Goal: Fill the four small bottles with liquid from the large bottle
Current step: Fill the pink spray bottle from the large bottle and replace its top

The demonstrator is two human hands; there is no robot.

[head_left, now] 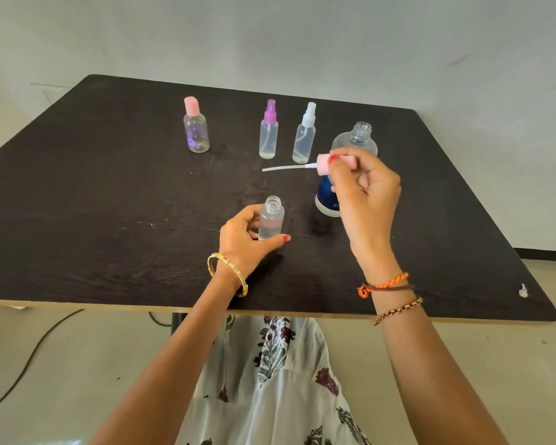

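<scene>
My left hand (243,237) grips a small uncapped clear bottle (271,218) standing on the dark table (109,203); it holds some liquid. My right hand (365,194) pinches a pink spray cap (325,163) held sideways above the table, its white dip tube pointing left. Behind that hand stands the large clear bottle (358,139), open at the neck, with a blue label low down. Three capped small bottles stand further back: a pink-capped bottle (196,130), a purple spray bottle (268,134) and a white spray bottle (305,136).
The table's near edge (270,313) runs just in front of my body. A small white scrap (523,290) lies near the right front corner. A black cable (32,354) trails on the floor at the left.
</scene>
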